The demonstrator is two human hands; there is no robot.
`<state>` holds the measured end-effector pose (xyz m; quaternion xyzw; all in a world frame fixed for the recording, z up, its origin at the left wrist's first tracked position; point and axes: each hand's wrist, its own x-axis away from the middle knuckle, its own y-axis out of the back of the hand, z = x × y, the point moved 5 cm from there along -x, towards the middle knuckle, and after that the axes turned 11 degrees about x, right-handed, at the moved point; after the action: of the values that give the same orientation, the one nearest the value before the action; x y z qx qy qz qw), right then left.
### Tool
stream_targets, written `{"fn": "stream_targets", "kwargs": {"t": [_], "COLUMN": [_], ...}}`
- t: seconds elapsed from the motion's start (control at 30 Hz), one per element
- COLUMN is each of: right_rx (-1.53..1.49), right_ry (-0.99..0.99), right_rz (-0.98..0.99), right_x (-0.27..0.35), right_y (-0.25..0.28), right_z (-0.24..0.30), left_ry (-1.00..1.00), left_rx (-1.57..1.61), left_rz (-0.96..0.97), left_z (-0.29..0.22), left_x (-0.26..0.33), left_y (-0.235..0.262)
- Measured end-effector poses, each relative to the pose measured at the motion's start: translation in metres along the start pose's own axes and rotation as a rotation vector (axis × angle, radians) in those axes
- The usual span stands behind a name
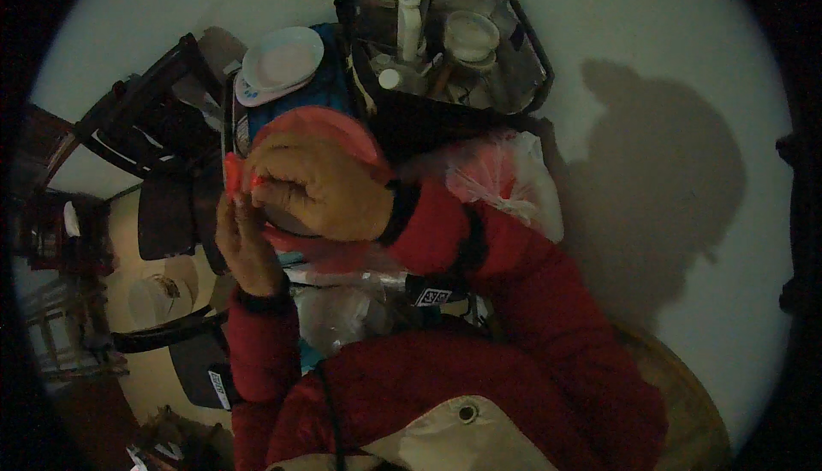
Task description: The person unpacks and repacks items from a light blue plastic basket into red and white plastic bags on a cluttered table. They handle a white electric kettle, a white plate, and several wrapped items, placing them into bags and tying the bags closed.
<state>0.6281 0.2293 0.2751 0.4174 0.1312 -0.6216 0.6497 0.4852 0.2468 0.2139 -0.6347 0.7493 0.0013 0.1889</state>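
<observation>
Both hands meet over a red plastic lid [330,128] held above the cluttered tabletop, the right hand [321,188] curled closed on its near rim, the left hand [244,240] seemingly pinching its left edge; it looks light, stiff and smooth, best gripped at the rim.

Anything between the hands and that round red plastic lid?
Nothing visible. The right hand lies over the round red plastic lid, fingers curled at its left edge, and the left hand meets the same edge from below. Both are already on it.
</observation>
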Motion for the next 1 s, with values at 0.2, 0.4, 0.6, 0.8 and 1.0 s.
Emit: {"fn": "stream_targets", "kwargs": {"t": [0.2,0.4,0.6,0.8,1.0], "right_rx": [0.375,0.461,0.485,0.536,0.617], "right_ry": [0.258,0.224,0.307,0.341,0.203], "right_rz": [-0.06,-0.004,-0.058,0.092,0.057], "right_x": [0.011,0.01,0.008,0.003,0.006], "right_y": [-0.006,0.004,-0.013,-0.027,0.004], "right_z": [0.047,0.053,0.066,0.086,0.06], "left_ry": [-0.072,-0.067,-0.165,-0.222,-0.206], "left_rx": [0.115,-0.321,-0.472,-0.339,-0.182], "left_rz": [0.323,0.213,0.111,0.122,0.104], "left_z": [-0.011,-0.014,-0.004,-0.001,-0.002], "left_x": [0.033,0.035,0.034,0.033,0.025], "left_y": [-0.011,-0.009,-0.012,-0.011,-0.009]}}
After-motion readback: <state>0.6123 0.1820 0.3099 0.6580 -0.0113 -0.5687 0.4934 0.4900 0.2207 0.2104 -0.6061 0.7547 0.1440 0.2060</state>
